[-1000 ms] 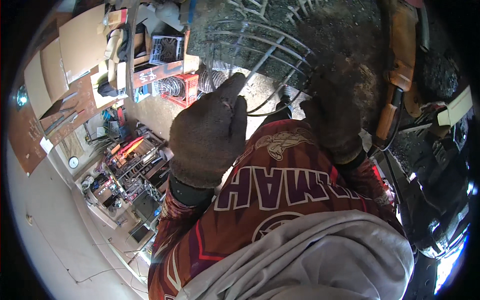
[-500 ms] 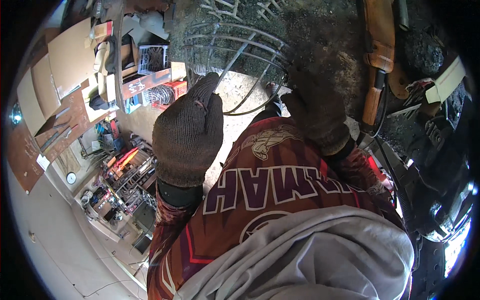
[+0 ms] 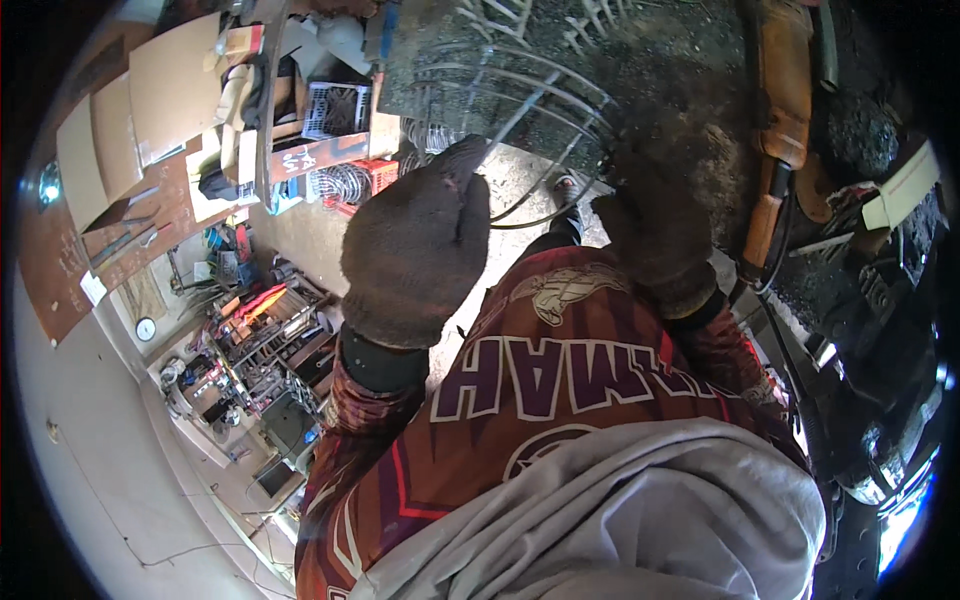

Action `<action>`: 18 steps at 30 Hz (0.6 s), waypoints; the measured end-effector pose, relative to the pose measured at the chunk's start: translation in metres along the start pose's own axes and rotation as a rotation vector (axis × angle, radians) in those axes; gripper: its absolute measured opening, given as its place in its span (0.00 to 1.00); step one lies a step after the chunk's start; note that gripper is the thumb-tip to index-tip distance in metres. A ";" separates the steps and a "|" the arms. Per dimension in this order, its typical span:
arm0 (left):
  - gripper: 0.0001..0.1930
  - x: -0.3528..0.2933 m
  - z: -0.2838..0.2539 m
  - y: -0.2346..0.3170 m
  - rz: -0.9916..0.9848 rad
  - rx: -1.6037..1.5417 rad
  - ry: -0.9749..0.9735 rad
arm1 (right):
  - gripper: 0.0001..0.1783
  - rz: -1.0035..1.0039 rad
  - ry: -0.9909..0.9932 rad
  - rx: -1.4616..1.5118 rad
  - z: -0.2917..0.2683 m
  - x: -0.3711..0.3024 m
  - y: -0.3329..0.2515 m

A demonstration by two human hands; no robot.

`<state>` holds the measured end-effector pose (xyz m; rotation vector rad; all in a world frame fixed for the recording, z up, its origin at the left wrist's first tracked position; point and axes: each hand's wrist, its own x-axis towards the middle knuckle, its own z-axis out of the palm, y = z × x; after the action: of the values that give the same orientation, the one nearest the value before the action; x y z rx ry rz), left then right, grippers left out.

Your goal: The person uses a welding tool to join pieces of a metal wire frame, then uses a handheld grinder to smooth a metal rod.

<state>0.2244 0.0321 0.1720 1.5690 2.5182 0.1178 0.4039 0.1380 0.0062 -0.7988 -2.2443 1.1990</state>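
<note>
A curved grille of thin grey wire, with arched bars crossed by straight ones, is held between my two hands over the near edge of the dark workbench. My left hand, in a dark, dirty knit glove, is closed on its left side, thumb and fingers together. At the opposite end my right hand, gloved alike, is curled against the wire. Its fingertips blend into the dark benchtop and are hard to make out.
An orange power tool with a cord lies at the right of the bench. Further wire pieces lie at its far side. To the left are a grey crate, a red crate and cardboard sheets.
The whole view has shifted, so bench, hands and grille all appear further right. Both hands keep the same hold on the grille.
</note>
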 end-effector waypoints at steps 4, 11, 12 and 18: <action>0.13 -0.002 0.001 0.000 0.035 0.097 0.063 | 0.30 0.037 0.019 0.019 0.005 -0.002 0.003; 0.12 -0.003 0.002 0.001 0.036 0.122 0.102 | 0.27 0.065 0.006 0.016 0.000 -0.002 -0.003; 0.12 -0.003 0.003 0.001 0.019 0.111 0.080 | 0.26 0.051 0.006 -0.018 -0.002 0.000 -0.005; 0.12 -0.004 0.017 -0.015 0.192 0.182 0.244 | 0.23 -0.061 0.137 0.028 0.002 -0.001 -0.003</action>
<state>0.2160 0.0211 0.1532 1.9786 2.6137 0.1129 0.4024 0.1347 0.0073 -0.7726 -2.1211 1.1108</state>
